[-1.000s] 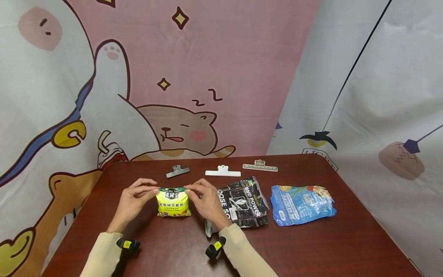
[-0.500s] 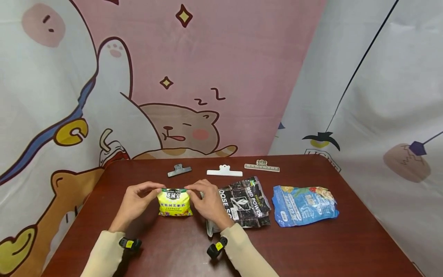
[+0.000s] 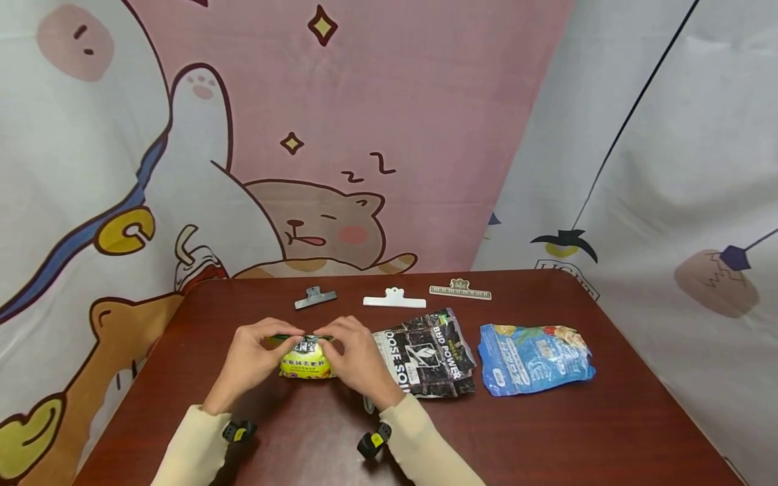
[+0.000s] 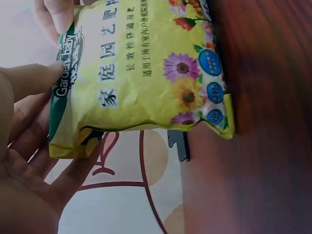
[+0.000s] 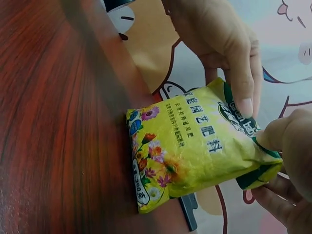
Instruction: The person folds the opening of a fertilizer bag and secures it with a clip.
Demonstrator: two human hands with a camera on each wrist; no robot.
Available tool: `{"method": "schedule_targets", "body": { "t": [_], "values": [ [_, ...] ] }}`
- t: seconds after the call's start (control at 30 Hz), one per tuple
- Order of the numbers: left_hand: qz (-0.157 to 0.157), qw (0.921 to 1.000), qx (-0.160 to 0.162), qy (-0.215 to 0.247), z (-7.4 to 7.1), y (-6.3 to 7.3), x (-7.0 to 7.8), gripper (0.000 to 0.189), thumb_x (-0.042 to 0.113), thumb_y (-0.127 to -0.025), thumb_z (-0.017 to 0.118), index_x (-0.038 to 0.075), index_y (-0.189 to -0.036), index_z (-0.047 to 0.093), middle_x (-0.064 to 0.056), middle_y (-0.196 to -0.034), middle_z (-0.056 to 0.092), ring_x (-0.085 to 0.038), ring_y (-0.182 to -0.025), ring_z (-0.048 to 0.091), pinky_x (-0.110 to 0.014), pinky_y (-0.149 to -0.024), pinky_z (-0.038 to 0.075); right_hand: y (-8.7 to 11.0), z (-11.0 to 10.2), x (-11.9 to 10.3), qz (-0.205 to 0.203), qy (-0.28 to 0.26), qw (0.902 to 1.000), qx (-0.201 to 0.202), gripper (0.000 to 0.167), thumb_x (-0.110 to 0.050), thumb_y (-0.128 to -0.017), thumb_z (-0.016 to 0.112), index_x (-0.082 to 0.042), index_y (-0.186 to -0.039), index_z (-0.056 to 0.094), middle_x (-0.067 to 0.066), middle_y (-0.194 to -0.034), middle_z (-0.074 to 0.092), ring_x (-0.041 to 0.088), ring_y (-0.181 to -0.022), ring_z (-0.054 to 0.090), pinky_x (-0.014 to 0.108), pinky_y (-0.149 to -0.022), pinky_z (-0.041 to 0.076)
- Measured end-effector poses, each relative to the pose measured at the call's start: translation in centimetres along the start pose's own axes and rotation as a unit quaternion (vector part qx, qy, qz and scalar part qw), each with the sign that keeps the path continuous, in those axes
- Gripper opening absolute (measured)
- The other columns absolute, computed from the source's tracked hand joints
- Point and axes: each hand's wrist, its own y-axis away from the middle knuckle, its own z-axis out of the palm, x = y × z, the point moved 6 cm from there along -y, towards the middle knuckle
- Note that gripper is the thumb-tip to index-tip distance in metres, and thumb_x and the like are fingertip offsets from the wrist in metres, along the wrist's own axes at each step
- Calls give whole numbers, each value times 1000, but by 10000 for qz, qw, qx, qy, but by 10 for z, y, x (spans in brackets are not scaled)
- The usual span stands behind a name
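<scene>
A small yellow fertilizer bag [image 3: 306,368] with a green top strip and printed flowers stands upright on the table. My left hand [image 3: 258,354] pinches the top edge on its left side. On the other side my right hand [image 3: 358,358] pinches the same edge, close to the left. In the left wrist view the thumb presses the printed front of the bag [image 4: 141,68] near the green strip, with fingers behind. The right wrist view shows both thumbs on the front of the bag [image 5: 180,146], its top bent back at the strip.
Along the back of the table [image 3: 516,439] lie a dark grey clip [image 3: 315,298], a white clip [image 3: 394,299] and a ruler-like clip [image 3: 460,291]. A black soil bag [image 3: 428,358] lies beside my right hand, partly covered by it. Farther right is a blue bag [image 3: 535,361].
Both hands have moved inward along the bag's top edge, nearer each other. The top now folds over, and the bag looks shorter in the head view.
</scene>
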Motion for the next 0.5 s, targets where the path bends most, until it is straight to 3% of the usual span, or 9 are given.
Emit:
{"method": "schedule_targets", "body": {
  "t": [0.23, 0.5],
  "values": [
    [436, 9982, -69, -416, -2, -3, 16, 17, 7, -82, 86, 20, -93, 82, 8, -89, 75, -6, -79, 67, -27, -58, 56, -3, 3, -10, -284, 358, 9989, 52, 13, -16, -94, 75, -14, -107, 79, -7, -98, 74, 8, -86, 58, 13, -71, 47],
    [609, 9950, -192, -768, -6, -1, 22, 19, 5, -79, 88, 18, -92, 82, 9, -87, 73, -8, -81, 65, -25, -58, 56, -11, 8, -18, -232, 853, 9959, -178, 7, -24, -95, 75, -21, -100, 79, -10, -94, 72, 9, -90, 63, 22, -76, 54]
  ]
}}
